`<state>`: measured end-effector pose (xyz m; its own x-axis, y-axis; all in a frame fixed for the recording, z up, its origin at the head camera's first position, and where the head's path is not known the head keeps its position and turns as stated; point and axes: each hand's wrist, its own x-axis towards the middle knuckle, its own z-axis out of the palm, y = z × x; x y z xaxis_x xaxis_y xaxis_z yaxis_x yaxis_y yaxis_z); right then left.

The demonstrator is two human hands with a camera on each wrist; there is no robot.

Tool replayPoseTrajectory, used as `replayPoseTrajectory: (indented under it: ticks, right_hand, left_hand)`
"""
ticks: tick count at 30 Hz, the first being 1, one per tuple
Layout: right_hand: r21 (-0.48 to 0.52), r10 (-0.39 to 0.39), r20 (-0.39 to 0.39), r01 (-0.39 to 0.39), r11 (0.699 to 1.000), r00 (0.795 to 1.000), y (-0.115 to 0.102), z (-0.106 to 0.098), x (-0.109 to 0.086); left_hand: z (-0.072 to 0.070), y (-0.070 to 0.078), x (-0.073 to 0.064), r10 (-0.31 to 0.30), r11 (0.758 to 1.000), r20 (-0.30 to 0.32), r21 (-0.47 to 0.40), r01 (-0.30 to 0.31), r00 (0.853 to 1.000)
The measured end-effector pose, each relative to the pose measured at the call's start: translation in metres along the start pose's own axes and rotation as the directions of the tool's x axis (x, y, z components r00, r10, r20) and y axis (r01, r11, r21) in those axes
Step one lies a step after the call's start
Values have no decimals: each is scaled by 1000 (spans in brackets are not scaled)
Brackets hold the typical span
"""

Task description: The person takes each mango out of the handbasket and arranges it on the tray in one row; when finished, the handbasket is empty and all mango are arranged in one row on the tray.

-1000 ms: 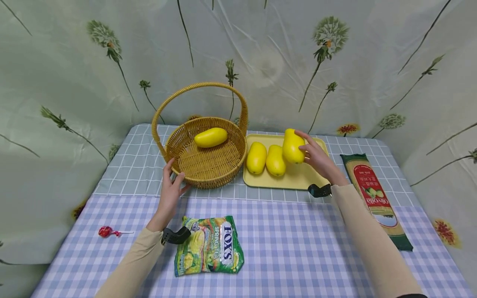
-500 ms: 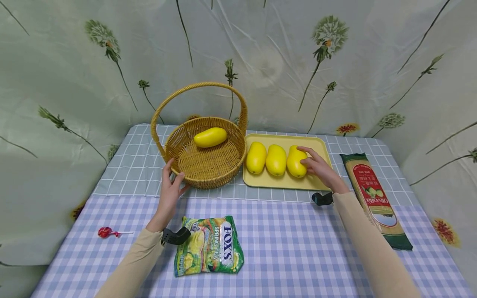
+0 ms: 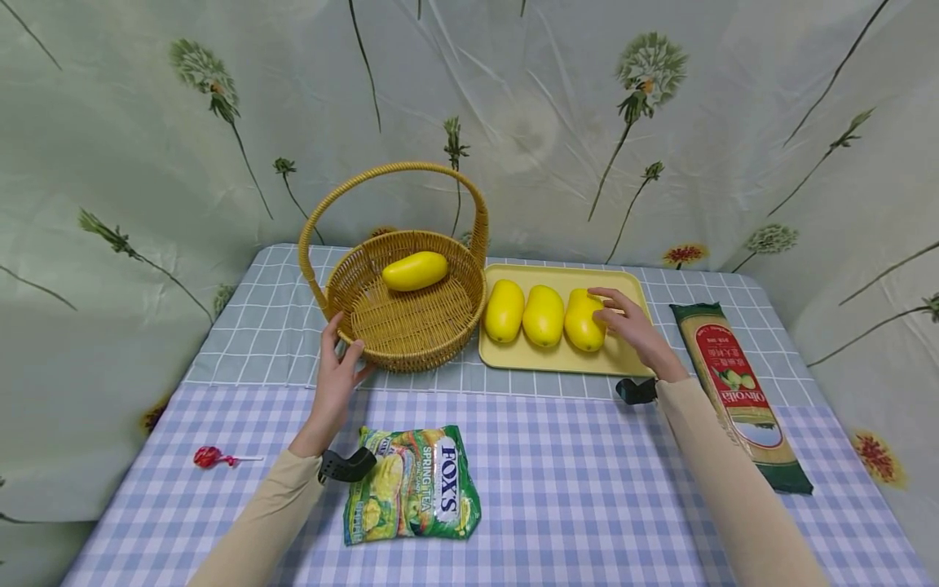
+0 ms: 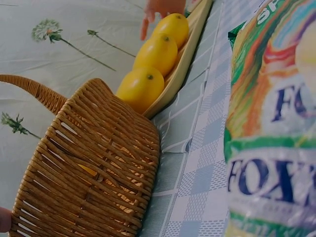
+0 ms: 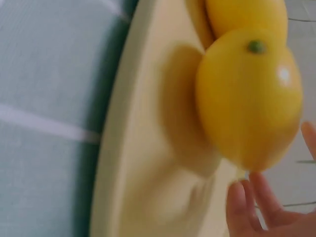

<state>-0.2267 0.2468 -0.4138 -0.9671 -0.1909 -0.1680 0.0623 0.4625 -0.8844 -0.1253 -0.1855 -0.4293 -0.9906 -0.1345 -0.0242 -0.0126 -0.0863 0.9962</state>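
Note:
A wicker basket [image 3: 402, 324] with a tall handle holds one yellow mango [image 3: 414, 271]. To its right a yellow tray [image 3: 565, 360] carries three mangoes in a row [image 3: 504, 311] [image 3: 544, 315]. My right hand [image 3: 614, 314] rests with relaxed fingers against the rightmost mango [image 3: 583, 319], which lies on the tray. In the right wrist view that mango [image 5: 247, 94] sits on the tray [image 5: 148, 148], with my fingertips [image 5: 244, 205] just beside it. My left hand [image 3: 341, 344] rests on the basket's near outer wall, thumb up and fingers straight.
A green FOX'S candy bag [image 3: 412, 483] lies near my left wrist. A long pasta packet [image 3: 737, 387] lies right of the tray. A red lollipop [image 3: 208, 456] sits at the left. A flowered curtain backs the checked tablecloth.
My right hand brought the mango down from above the tray and set it beside the other two; its grip has loosened. The left hand and basket have not moved.

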Motion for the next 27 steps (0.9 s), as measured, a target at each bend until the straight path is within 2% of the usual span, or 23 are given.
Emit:
replayPoseTrajectory:
  ticks: [5,10,13,17,22,27]
  right_hand:
    - [-12,-78,-104,77,997,992,-12,3,-1]
    - [41,-179,-114,185,982,977,-32,16,0]
    - [83,-262,-66,267,960,963,-45,31,5]
    - [138,-352,37,344,929,935,-66,55,12]
    - [162,-405,171,380,911,898,-93,90,26]
    - [132,-433,278,413,901,857,-120,118,47]
  left_hand:
    - [-1,0,-1,-1,1000,3,-4,1,1000]
    - [-1,-1,-1,-3,1000,-1,-3,3,1000]
    - [-2,-2,0,2,1000,0,-3,-2,1000]
    - [-2,-3,1,16,1000,4,-6,-16,1000]
    - [-1,-2,1,20,1000,7,1,-20,1000]
    - [-1,-2,1,13,1000,10,-3,-13,1000]
